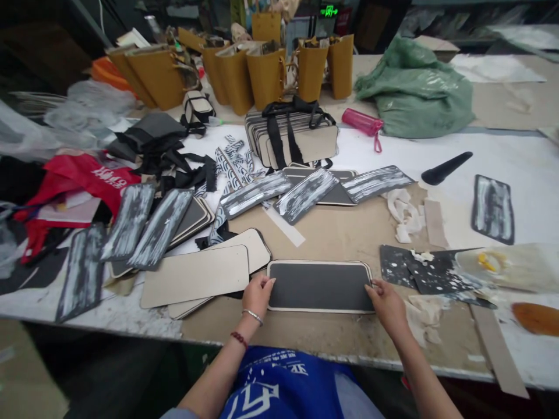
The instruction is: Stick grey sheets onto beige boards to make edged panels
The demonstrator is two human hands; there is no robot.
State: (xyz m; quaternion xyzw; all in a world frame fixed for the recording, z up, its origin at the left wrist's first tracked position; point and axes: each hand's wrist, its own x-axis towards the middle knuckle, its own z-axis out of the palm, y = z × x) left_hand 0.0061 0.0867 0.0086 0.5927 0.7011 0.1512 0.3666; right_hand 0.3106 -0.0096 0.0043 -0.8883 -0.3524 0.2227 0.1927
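A dark grey rectangular panel (319, 286) with a beige border lies flat on the table before me. At its left edge, my left hand (257, 297) pinches the side between thumb and fingers. My right hand (388, 301) grips the opposite edge near the upper right corner in the same way. Left of the panel rest plain beige boards (196, 276), overlapping each other. Beyond it lie grey pieces smeared with white, one of them a white-streaked strip (308, 195). More smeared strips (128, 221) lie at the left.
Tan bucket-shaped bags (265, 73) stand at the back. A strapped bundle of boards (301, 142) sits before them, beside a pink pouch (361, 121) and a green sack (414, 90). Spattered dark sheets (402, 267) and a clear bag (519, 267) lie right. Red cloth (82, 174) lies left.
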